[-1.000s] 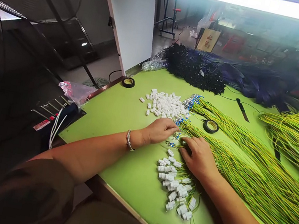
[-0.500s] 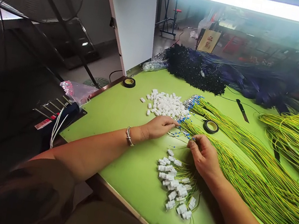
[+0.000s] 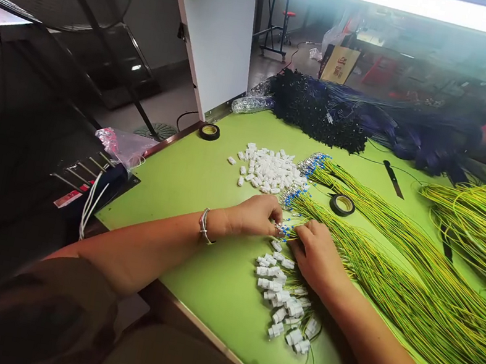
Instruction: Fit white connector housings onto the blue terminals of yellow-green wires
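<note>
On the green table (image 3: pixel 208 163), my left hand (image 3: pixel 256 216) and my right hand (image 3: pixel 317 255) meet fingertip to fingertip over the blue-tipped ends of a green-yellow wire bundle (image 3: pixel 396 272). My right hand pinches a green-yellow wire by its blue terminal. My left hand's fingers are closed around something small, probably a white connector, which is hidden. A loose heap of white connectors (image 3: pixel 268 171) lies just beyond my left hand. Wires fitted with white connectors (image 3: pixel 284 305) lie in a pile below my right hand.
A black tape roll (image 3: pixel 342 204) sits on the wires and another tape roll (image 3: pixel 209 131) near the left edge. A black knife (image 3: pixel 393 178), a black connector pile (image 3: pixel 318 114), more green-yellow wire coils (image 3: pixel 485 221) and a white panel (image 3: pixel 215 20) lie farther back.
Both hands have drawn back toward me and come together; my right hand brought a wire end down from the bundle to meet my left hand's fingers.
</note>
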`<action>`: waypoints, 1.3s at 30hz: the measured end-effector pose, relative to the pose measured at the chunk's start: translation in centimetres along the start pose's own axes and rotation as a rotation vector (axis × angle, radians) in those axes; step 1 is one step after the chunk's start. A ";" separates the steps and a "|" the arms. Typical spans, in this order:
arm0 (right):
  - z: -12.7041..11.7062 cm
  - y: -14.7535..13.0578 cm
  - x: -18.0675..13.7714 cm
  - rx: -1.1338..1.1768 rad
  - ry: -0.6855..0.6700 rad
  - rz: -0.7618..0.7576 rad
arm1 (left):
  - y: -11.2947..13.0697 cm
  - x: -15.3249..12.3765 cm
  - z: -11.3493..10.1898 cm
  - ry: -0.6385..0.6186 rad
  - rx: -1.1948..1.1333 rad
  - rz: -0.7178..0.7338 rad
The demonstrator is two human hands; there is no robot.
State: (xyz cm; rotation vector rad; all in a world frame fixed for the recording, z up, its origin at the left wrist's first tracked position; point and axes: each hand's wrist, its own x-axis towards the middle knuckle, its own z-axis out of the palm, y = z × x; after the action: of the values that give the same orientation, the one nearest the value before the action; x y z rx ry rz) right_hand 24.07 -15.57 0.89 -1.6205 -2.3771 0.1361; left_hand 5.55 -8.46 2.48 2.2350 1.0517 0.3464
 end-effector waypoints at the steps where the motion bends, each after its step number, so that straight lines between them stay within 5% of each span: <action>1: 0.0 0.0 0.0 -0.017 0.000 -0.016 | 0.0 0.1 -0.3 -0.025 -0.065 -0.003; 4: 0.0 0.3 0.0 0.085 0.089 -0.063 | -0.2 0.2 -2.0 0.009 -0.160 -0.002; 9: 0.0 1.1 -0.4 0.454 0.312 0.066 | -2.1 0.1 -6.0 0.510 -0.038 -0.149; 11: -0.1 1.2 -0.5 0.531 0.348 0.173 | -3.3 0.1 -7.3 0.604 0.094 -0.250; 18: -0.2 1.0 -0.2 0.675 0.308 0.205 | -5.4 0.6 -6.3 0.309 0.317 -0.323; 26: -1.1 0.5 -0.2 0.910 0.203 0.301 | -4.2 0.3 -6.4 0.334 0.351 -0.293; 30: -1.6 0.4 -0.3 0.954 0.189 0.368 | -1.5 -0.1 -6.1 0.338 -0.166 -0.211; 34: -1.6 0.7 -0.5 1.009 0.193 0.384 | 0.6 -0.5 -3.5 0.087 -0.792 -0.187; 39: -1.8 0.5 -0.6 1.028 0.183 0.401 | 0.8 -0.4 -0.7 -0.115 -1.139 -0.333</action>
State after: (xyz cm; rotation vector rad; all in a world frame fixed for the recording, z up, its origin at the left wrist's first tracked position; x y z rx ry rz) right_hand 25.20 -16.07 2.38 -1.4103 -1.3715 1.0284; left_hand 5.42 -8.88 3.54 1.0377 0.8187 0.4955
